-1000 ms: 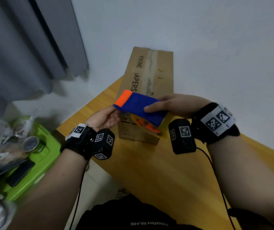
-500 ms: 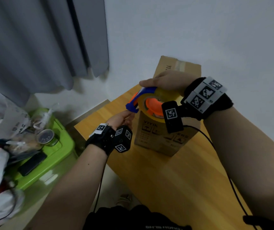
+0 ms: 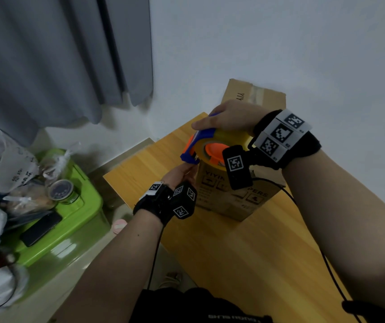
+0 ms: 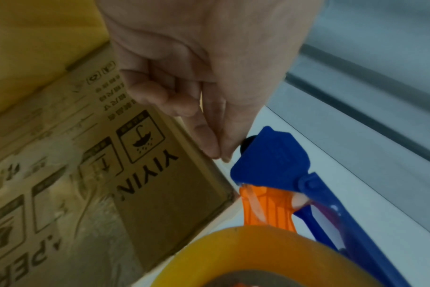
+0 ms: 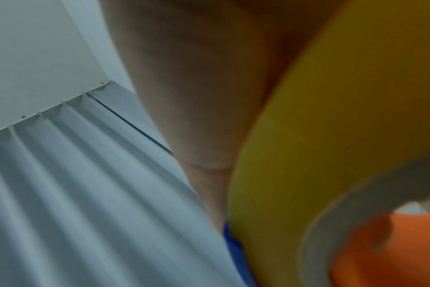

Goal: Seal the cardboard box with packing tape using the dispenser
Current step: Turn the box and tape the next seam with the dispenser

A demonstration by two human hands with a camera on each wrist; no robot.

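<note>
A brown cardboard box (image 3: 228, 197) printed with black symbols stands upright on the wooden table (image 3: 245, 259). My right hand (image 3: 231, 117) grips the blue and orange tape dispenser (image 3: 198, 145) from above, holding it over the box's near top edge; its yellowish tape roll (image 3: 228, 139) faces me. My left hand (image 3: 182, 173) reaches up under the dispenser's blue front end (image 4: 270, 161), thumb and forefinger tips (image 4: 217, 149) pinched together at it, seemingly on the clear tape end. The left wrist view shows the box side (image 4: 86, 174) beside the fingers. The roll (image 5: 331, 136) fills the right wrist view.
A green plastic bin (image 3: 70, 220) stands left of the table, with bags, a jar (image 3: 61, 191) and a black phone (image 3: 40, 227) on its lid. Grey curtain (image 3: 58, 59) hangs at the back left. A white wall runs behind the box. Cables trail from both wrists.
The dispenser turned from lying flat between both hands to upright over the box edge under my right hand. My left hand let go of its side and came up beneath its front end.
</note>
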